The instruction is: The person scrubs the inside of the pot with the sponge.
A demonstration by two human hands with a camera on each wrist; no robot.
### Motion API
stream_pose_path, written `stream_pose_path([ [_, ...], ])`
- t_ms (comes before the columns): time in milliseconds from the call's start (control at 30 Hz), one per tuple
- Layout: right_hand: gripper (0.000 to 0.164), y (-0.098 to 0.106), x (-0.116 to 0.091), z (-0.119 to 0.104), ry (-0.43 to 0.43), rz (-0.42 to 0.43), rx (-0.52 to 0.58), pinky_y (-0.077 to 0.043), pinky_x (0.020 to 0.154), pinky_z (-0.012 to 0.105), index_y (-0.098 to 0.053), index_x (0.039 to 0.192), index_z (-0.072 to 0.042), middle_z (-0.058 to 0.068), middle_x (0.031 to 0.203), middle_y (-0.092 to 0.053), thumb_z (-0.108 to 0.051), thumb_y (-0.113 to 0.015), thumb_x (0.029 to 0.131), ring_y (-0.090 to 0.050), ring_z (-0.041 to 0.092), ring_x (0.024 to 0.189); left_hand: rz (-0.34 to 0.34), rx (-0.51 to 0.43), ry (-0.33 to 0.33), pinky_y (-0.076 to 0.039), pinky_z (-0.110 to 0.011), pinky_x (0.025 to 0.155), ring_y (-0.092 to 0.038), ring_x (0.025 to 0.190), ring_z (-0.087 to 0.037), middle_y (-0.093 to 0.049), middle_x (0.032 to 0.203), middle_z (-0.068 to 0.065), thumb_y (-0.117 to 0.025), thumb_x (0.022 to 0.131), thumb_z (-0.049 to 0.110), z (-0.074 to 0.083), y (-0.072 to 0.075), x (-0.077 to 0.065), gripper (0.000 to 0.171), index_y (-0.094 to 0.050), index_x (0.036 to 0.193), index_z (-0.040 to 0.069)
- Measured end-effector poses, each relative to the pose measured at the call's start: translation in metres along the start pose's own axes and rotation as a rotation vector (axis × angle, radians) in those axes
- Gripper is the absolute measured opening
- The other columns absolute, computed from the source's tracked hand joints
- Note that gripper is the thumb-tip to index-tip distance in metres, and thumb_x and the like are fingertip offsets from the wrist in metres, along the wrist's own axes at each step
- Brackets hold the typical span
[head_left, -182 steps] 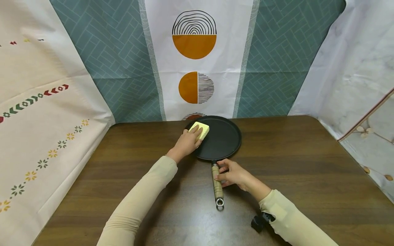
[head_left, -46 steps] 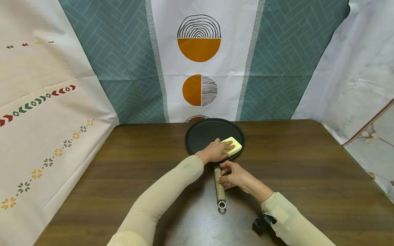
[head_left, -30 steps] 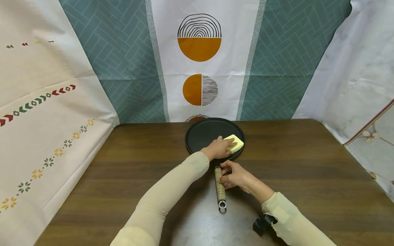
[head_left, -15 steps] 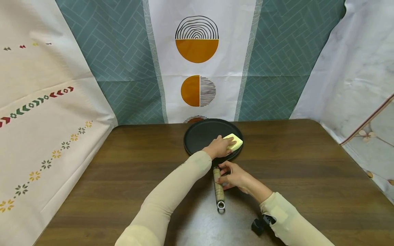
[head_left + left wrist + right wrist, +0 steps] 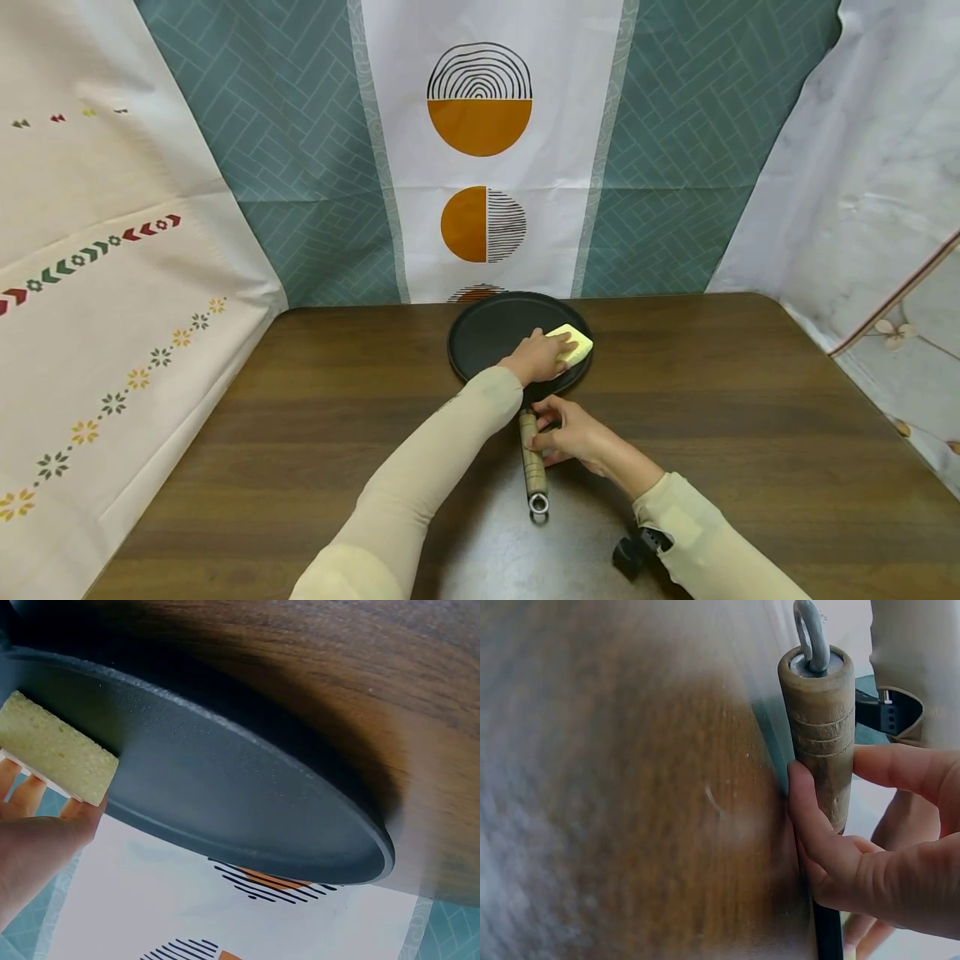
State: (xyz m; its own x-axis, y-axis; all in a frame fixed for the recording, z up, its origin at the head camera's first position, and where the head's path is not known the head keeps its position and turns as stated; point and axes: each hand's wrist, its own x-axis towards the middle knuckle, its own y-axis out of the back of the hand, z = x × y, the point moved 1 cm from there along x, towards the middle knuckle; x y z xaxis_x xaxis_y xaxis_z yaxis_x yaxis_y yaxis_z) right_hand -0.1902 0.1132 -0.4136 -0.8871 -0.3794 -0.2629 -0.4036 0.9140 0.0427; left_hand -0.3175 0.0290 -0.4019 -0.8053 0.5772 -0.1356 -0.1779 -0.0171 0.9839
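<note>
A flat round black pan [image 5: 487,333] lies at the far edge of the wooden table, its wood-look handle [image 5: 533,471] pointing toward me. My left hand [image 5: 536,357] grips a yellow sponge [image 5: 577,348] on the right side of the pan surface. In the left wrist view, the fingers [image 5: 75,810] hold the sponge [image 5: 56,750] along its pale side, close to the pan's rim. My right hand [image 5: 573,435] pinches the handle near the pan. The right wrist view has thumb and fingers on either side of that handle [image 5: 821,724], which ends in a metal ring [image 5: 810,634].
The brown table [image 5: 360,400] extends on both sides of the pan. Patterned cloth [image 5: 487,208] hangs right behind the pan, with more cloth at left and right. A black strapped device [image 5: 633,554] sits at the right wrist.
My left hand has taken the sponge from the pan's left side to its right side, lately creeping slightly away from me along that side. My right hand keeps its hold on the handle.
</note>
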Motion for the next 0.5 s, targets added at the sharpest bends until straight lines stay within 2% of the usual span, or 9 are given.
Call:
stream_pose_path([
  [500,0.058,0.001,0.0,0.002,-0.006,0.007,-0.007,-0.056,0.069,0.043,-0.037,0.132,0.012,0.02,0.105,-0.043,0.009,-0.066,0.081,-0.056,0.024,0.082,-0.006,0.006,0.044,-0.04,-0.038,0.098,-0.043,0.117,-0.024,-0.026,0.157,0.008,-0.051,0.1,0.035,0.0,0.0,0.013,0.051,-0.038,0.148,0.029],
])
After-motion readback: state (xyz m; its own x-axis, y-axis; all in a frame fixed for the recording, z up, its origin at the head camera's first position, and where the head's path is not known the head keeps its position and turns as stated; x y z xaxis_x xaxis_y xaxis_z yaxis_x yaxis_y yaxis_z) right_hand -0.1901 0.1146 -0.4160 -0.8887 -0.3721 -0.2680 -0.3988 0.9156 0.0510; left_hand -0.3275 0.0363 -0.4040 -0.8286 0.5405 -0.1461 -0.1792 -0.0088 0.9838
